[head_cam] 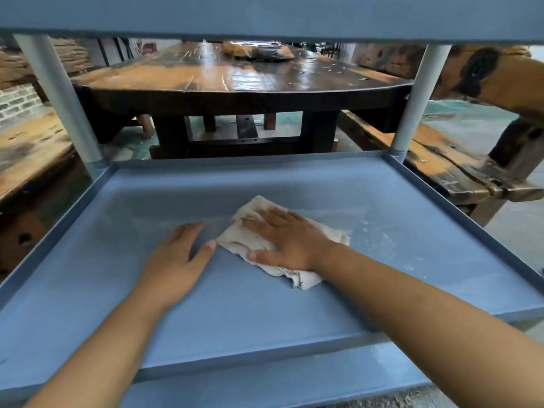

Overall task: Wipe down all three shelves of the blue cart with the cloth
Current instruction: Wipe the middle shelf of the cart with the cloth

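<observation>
While flat right hand point(290, 240) presses cloth point(253, 214), left hand point(179, 256) flat on shelf point(397, 231); table point(206, 75) beyond.

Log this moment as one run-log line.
step: wiping middle shelf | right hand: pressing flat on cloth | left hand: flat on shelf beside cloth | white specks right of cloth

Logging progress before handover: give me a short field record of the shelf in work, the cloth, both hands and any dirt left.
shelf in work: middle shelf, between top shelf and bottom shelf
cloth: off-white, crumpled, lying near the shelf's middle
right hand: flat on the cloth, fingers straight, pressing
left hand: flat on bare shelf left of the cloth, thumb tip at its edge
residue: white specks right of the cloth
background: wooden table
</observation>
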Demonstrator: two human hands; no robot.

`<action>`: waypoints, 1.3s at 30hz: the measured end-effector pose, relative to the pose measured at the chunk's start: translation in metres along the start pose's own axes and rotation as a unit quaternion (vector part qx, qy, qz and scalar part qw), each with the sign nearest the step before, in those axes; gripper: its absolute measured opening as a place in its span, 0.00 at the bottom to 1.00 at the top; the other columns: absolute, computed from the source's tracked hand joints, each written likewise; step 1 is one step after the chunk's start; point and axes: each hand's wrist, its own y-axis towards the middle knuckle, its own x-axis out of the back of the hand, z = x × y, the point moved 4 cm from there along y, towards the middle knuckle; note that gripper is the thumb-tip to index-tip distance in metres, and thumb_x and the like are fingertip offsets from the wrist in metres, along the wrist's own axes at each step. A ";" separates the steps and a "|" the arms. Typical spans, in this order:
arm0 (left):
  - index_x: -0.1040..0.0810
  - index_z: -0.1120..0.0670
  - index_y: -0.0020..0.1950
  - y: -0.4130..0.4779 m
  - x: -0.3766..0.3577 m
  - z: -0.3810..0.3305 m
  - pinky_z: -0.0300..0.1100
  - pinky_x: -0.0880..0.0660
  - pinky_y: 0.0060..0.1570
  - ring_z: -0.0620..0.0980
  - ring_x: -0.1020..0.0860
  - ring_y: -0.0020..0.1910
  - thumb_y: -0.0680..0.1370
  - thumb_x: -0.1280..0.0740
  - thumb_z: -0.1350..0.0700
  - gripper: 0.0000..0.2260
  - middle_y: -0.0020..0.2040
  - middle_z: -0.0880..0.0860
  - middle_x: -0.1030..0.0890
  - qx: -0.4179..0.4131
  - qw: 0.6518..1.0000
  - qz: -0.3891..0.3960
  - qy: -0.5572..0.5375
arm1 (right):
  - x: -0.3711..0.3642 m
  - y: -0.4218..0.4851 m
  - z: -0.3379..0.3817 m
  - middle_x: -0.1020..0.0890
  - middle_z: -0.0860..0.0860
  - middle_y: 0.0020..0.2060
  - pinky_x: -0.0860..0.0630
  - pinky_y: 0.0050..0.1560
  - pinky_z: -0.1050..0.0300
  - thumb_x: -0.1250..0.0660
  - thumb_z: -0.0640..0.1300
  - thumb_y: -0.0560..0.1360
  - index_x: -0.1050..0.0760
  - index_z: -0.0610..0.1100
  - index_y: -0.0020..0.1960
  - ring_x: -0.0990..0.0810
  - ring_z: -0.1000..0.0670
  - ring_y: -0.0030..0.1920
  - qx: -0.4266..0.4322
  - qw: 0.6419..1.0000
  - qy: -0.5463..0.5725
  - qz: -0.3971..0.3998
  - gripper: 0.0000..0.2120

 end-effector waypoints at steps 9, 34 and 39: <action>0.37 0.44 0.76 0.001 -0.011 -0.003 0.45 0.45 0.75 0.49 0.44 0.78 0.68 0.58 0.28 0.41 0.79 0.48 0.41 -0.032 0.984 0.077 0.156 | 0.025 0.001 -0.161 0.45 0.50 0.82 0.46 0.78 0.45 0.50 0.76 0.74 0.51 0.59 0.81 0.47 0.46 0.81 -0.224 0.974 -0.037 -0.027 0.40; 0.49 0.38 0.78 0.010 -0.031 0.008 0.55 0.48 0.74 0.51 0.52 0.79 0.75 0.59 0.31 0.31 0.80 0.49 0.48 -0.021 0.970 0.092 0.224 | 0.008 -0.024 -0.098 0.43 0.48 0.79 0.46 0.74 0.36 0.59 0.74 0.71 0.45 0.60 0.76 0.45 0.39 0.78 -0.327 0.943 -0.020 -0.055 0.37; 0.49 0.38 0.78 0.011 -0.028 0.007 0.54 0.48 0.73 0.51 0.51 0.79 0.76 0.58 0.32 0.30 0.80 0.49 0.47 -0.016 0.973 0.090 0.214 | -0.006 -0.046 -0.024 0.51 0.49 0.82 0.52 0.78 0.38 0.62 0.75 0.68 0.54 0.61 0.81 0.53 0.42 0.81 -0.255 0.967 -0.014 -0.023 0.43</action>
